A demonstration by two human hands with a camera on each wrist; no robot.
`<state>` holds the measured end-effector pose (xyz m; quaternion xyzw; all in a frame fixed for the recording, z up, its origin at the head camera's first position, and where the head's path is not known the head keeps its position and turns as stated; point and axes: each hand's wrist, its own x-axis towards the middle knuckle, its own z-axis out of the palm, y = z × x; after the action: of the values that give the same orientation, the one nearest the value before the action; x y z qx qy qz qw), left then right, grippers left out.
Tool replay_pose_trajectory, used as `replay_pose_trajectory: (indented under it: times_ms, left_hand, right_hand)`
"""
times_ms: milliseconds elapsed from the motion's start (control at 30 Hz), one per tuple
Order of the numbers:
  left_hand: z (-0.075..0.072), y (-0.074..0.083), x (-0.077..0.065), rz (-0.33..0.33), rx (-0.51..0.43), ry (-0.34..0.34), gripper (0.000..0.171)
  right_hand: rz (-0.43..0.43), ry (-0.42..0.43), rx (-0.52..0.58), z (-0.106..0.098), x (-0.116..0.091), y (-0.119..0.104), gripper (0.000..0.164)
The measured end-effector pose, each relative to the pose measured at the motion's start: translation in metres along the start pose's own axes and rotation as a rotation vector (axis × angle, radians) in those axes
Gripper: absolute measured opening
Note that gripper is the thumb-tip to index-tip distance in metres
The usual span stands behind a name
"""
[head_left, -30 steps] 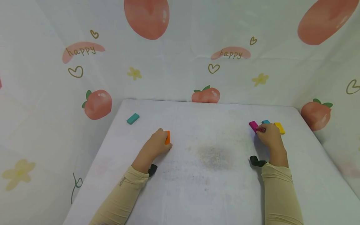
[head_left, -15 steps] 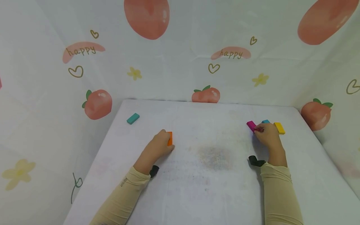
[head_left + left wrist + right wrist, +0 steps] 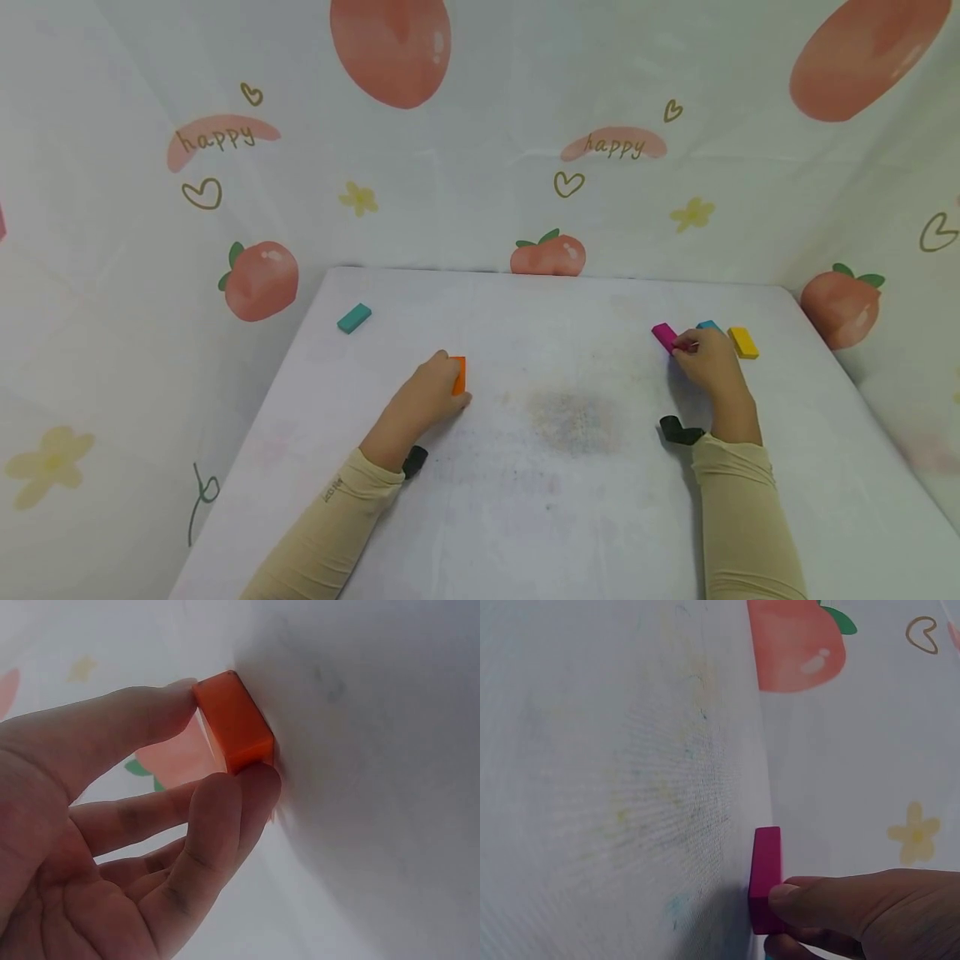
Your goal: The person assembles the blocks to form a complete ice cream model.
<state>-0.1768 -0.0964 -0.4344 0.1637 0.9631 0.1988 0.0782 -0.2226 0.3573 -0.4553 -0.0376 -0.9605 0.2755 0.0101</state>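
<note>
Left of the table's middle, my left hand [image 3: 429, 390] pinches an orange block [image 3: 234, 720] between thumb and fingers, the block close to the white tabletop. On the right side, my right hand [image 3: 707, 360] holds a magenta block [image 3: 766, 881] by its near end with thumb and fingertips. Just beyond that hand lies a blue block [image 3: 708, 325], partly covered by it. A yellow block [image 3: 743, 342] lies to the right of the blue one.
A teal block [image 3: 354, 318] lies near the back left corner of the white table [image 3: 555, 533]. Grey smudges mark the tabletop's middle. A cloth backdrop [image 3: 465, 183] with peach prints rises behind the table and at both sides.
My left hand has slid right and slightly nearer with the orange block. My right hand has shifted a little left with the magenta block, widening its distance from the yellow one.
</note>
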Motion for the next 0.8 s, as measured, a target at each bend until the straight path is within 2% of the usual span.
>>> replay_pose_trajectory:
  times_ms: [400,600,800]
  left_hand:
    - [0.006,0.006,0.000,0.019,0.009,-0.016,0.025]
    - [0.008,0.010,-0.001,0.054,0.033,-0.015,0.025]
    - [0.011,0.013,-0.002,0.084,0.025,-0.013,0.025]
  right_hand:
    - [0.016,-0.040,0.008,0.004,0.002,-0.003,0.027]
    - [0.039,-0.052,0.004,0.005,0.003,-0.005,0.028]
    - [-0.006,-0.046,0.005,0.006,0.003,-0.009,0.027]
